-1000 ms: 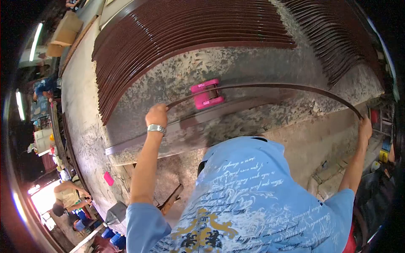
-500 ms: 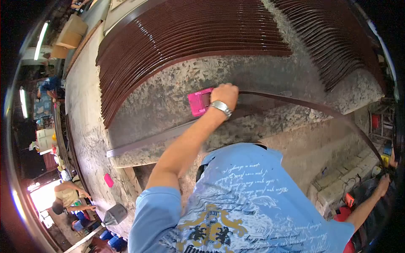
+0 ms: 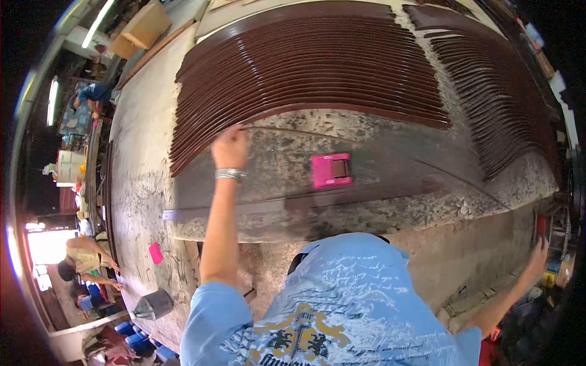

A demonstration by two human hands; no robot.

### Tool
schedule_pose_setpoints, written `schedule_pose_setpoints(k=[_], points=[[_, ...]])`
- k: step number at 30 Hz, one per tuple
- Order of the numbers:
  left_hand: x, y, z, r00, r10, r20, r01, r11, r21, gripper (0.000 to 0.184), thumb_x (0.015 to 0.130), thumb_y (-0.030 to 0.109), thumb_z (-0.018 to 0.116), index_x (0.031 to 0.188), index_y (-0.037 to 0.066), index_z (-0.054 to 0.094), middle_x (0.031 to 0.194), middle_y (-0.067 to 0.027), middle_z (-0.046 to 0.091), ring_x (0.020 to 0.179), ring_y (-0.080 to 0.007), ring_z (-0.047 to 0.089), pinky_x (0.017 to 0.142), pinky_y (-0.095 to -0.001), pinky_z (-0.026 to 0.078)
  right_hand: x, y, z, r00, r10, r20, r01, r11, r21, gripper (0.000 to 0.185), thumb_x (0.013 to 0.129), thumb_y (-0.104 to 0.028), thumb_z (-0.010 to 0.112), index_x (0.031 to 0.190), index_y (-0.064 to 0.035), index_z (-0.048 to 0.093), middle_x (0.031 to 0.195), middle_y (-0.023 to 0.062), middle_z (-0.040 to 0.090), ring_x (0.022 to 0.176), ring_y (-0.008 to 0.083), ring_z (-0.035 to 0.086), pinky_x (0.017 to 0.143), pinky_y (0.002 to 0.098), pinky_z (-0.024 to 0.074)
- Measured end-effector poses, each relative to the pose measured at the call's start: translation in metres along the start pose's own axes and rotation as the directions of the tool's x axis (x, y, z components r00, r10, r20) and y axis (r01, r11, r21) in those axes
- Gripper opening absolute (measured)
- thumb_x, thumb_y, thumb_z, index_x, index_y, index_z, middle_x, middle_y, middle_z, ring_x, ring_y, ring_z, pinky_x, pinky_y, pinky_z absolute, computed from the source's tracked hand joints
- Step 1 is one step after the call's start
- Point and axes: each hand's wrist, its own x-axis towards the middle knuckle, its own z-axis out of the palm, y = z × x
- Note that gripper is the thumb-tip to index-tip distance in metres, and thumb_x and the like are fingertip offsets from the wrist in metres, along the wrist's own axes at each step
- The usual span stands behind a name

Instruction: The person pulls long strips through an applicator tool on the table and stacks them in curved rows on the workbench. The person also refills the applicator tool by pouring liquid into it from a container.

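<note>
My left hand is raised over the left part of the worktable, fingers closed on one end of a thin dark brown strip. From there the strip runs right across the table, blurred in its middle. A pink block with a dark rectangular window lies on the table, right of that hand and touched by neither hand. At the far right my right hand reaches past the table edge, beyond the strip's visible end; its fingers are smeared by motion. Rows of glossy brown strips lie just beyond my left hand.
A second bank of brown strips lies to the right. A long flat bar runs near the front table edge. A smaller pink piece and a grey pointed container sit at left. A person works at far left.
My left hand has left the pink block and moved left, drawing the strip along. My right hand has moved slightly up and left. The pink block now lies farther right in view.
</note>
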Motion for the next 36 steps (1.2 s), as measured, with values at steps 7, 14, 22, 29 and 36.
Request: schedule_pose_setpoints(k=[7, 14, 22, 29, 36], points=[[0.018, -0.181, -0.134, 0.582, -0.807, 0.097, 0.351, 0.142, -0.926, 0.038, 0.089, -0.008, 0.058, 0.126, -0.001, 0.052, 0.095, -0.0152, 0.065, 0.078, -0.0251, 0.065, 0.074, -0.0424, 0.058, -0.037, -0.383, 0.117, 0.926, 0.16, 0.343, -0.371, 0.208, 0.905, 0.043, 0.093, -0.02, 0.066, 0.133, -0.0073, 0.056, 0.11, 0.0062, 0.064, 0.098, 0.0184, 0.062, 0.082, 0.0365, 0.0464], [-0.125, -0.476, -0.081, 0.885, -0.442, -0.145, 0.408, 0.888, -0.214, 0.025, 0.099, 0.017, 0.052, 0.106, -0.005, 0.062, 0.106, -0.017, 0.069, 0.097, -0.0192, 0.066, 0.091, -0.0323, 0.057, -0.12, -0.508, 0.263, 0.736, -0.031, 0.676, -0.668, -0.193, 0.719, 0.015, 0.093, -0.005, 0.063, 0.107, -0.004, 0.057, 0.089, 0.0055, 0.064, 0.078, 0.0173, 0.064, 0.071, 0.0283, 0.0538], [-0.13, -0.391, -0.103, 0.094, -0.858, 0.504, 0.591, -0.359, -0.722, 0.032, 0.098, 0.02, 0.051, 0.116, -0.005, 0.059, 0.108, -0.0161, 0.07, 0.1, -0.0289, 0.068, 0.084, -0.0394, 0.057, -0.17, -0.48, 0.29, 0.549, 0.217, 0.807, -0.835, 0.159, 0.526, 0.017, 0.093, -0.013, 0.065, 0.097, 0.0024, 0.062, 0.085, 0.0094, 0.063, 0.078, 0.0213, 0.064, 0.064, 0.0303, 0.0552], [-0.09, -0.316, -0.131, 0.849, -0.52, 0.093, 0.5, 0.848, 0.176, 0.062, 0.071, 0.021, 0.083, 0.123, 0.0, 0.057, 0.111, -0.0143, 0.067, 0.099, -0.0291, 0.066, 0.086, -0.0405, 0.053, -0.17, -0.499, 0.198, 0.816, -0.191, 0.545, 0.102, 0.977, 0.189, 0.038, 0.084, -0.026, 0.074, 0.113, -0.0037, 0.061, 0.101, 0.01, 0.064, 0.092, 0.0274, 0.064, 0.075, 0.0405, 0.0509], [-0.022, -0.242, -0.075, 0.868, -0.376, 0.326, 0.176, 0.845, 0.505, 0.064, 0.07, 0.025, 0.078, 0.129, 0.016, 0.054, 0.123, -0.0104, 0.062, 0.119, -0.0297, 0.056, 0.103, -0.0529, 0.035, -0.18, -0.555, 0.224, 0.641, -0.611, 0.464, 0.73, 0.672, -0.125, 0.063, 0.079, -0.016, 0.077, 0.134, -0.0121, 0.047, 0.131, 0.0082, 0.053, 0.126, 0.03, 0.048, 0.101, 0.0554, 0.0359]])
